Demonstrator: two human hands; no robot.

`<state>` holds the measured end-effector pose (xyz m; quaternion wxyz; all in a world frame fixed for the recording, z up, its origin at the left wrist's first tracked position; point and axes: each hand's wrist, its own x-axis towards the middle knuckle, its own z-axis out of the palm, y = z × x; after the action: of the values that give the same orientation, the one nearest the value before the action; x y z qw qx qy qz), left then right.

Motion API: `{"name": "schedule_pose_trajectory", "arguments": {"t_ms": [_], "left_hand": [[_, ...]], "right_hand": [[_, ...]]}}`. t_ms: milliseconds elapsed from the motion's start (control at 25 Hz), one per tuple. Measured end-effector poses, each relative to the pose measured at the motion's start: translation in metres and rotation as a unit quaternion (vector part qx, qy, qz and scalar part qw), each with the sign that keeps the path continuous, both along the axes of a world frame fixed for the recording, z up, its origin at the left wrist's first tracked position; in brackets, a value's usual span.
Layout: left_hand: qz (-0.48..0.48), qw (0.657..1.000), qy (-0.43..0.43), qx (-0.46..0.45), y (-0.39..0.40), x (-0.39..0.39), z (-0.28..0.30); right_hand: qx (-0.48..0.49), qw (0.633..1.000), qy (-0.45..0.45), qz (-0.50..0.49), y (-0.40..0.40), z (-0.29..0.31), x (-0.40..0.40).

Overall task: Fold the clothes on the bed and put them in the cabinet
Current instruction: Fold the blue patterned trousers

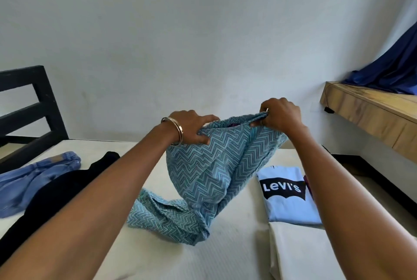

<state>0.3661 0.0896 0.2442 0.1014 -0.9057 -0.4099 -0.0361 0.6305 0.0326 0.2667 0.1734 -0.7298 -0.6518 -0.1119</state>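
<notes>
I hold a teal garment with a zigzag pattern up over the white bed. My left hand, with a bangle at the wrist, grips its upper edge on the left. My right hand pinches the same edge on the right. The garment hangs bunched between them, and its lower end lies crumpled on the mattress. A folded light blue T-shirt with a black logo lies on the bed to the right. Below it lies a folded cream garment.
Blue jeans and a black garment lie unfolded at the left of the bed. A black bed frame stands at the far left. A wooden shelf with blue cloth juts from the right wall.
</notes>
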Motion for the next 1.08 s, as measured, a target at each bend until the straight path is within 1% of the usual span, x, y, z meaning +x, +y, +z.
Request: {"name": "schedule_pose_trajectory", "arguments": {"t_ms": [40,80,120,160,200,240,280,320,360,440,480,600,640,720,800,840,880,920,960,1000,1080], "left_hand": [[0.011,0.997,0.042,0.067,-0.001,0.003,0.000],[0.019,0.993,0.049,0.108,-0.001,0.005,-0.003],[0.027,0.992,0.025,0.117,-0.004,0.007,-0.007],[0.040,0.995,-0.013,0.095,-0.005,0.012,-0.014],[0.045,0.996,-0.068,0.045,-0.007,0.020,-0.022],[0.041,0.989,-0.140,-0.010,-0.010,0.028,-0.032],[0.037,0.973,-0.224,-0.047,-0.017,0.035,-0.042],[0.037,0.951,-0.303,-0.056,-0.024,0.042,-0.050],[0.041,0.931,-0.361,-0.043,-0.028,0.045,-0.055],[0.057,0.912,-0.407,-0.004,-0.026,0.044,-0.055],[0.067,0.902,-0.426,-0.006,-0.024,0.041,-0.051],[0.074,0.871,-0.482,-0.066,-0.019,0.026,-0.031],[0.077,0.871,-0.479,-0.080,-0.017,0.021,-0.024],[0.092,0.886,-0.444,-0.093,-0.012,0.008,-0.008],[0.097,0.921,-0.366,-0.085,-0.006,-0.006,0.013],[0.093,0.942,-0.313,-0.075,-0.001,-0.012,0.023],[0.085,0.959,-0.262,-0.070,0.003,-0.017,0.034],[0.071,0.970,-0.220,-0.077,0.003,-0.020,0.043],[0.055,0.977,-0.185,-0.092,0.000,-0.022,0.050],[0.042,0.981,-0.155,-0.104,-0.002,-0.023,0.054],[0.020,0.988,-0.115,-0.098,-0.002,-0.023,0.052]], "right_hand": [[0.014,0.999,0.037,-0.001,-0.001,0.003,-0.002],[0.019,0.998,0.062,0.008,-0.001,0.007,-0.006],[0.016,0.997,0.067,0.022,-0.001,0.013,-0.011],[0.012,0.998,0.056,0.036,0.000,0.020,-0.018],[0.013,0.998,0.038,0.048,0.000,0.027,-0.026],[0.017,0.998,0.021,0.057,0.001,0.034,-0.036],[0.018,0.998,0.005,0.065,0.002,0.038,-0.045],[0.014,0.997,-0.016,0.068,0.003,0.040,-0.053],[0.007,0.997,-0.041,0.071,0.003,0.040,-0.060],[-0.010,0.994,-0.080,0.073,0.004,0.039,-0.063],[-0.020,0.993,-0.089,0.077,0.005,0.038,-0.062],[-0.043,0.988,-0.091,0.121,0.009,0.032,-0.051],[-0.046,0.985,-0.078,0.147,0.012,0.027,-0.044],[-0.066,0.980,-0.030,0.186,0.019,0.016,-0.027],[-0.093,0.979,0.034,0.179,0.021,0.003,-0.007],[-0.090,0.977,0.100,0.169,0.021,-0.003,0.001],[-0.066,0.965,0.200,0.158,0.022,-0.007,0.006],[-0.028,0.934,0.320,0.153,0.022,-0.011,0.009],[0.019,0.893,0.423,0.151,0.022,-0.011,0.008],[0.066,0.851,0.498,0.150,0.022,-0.010,0.005],[0.126,0.787,0.589,0.134,0.024,-0.006,-0.004]]}}
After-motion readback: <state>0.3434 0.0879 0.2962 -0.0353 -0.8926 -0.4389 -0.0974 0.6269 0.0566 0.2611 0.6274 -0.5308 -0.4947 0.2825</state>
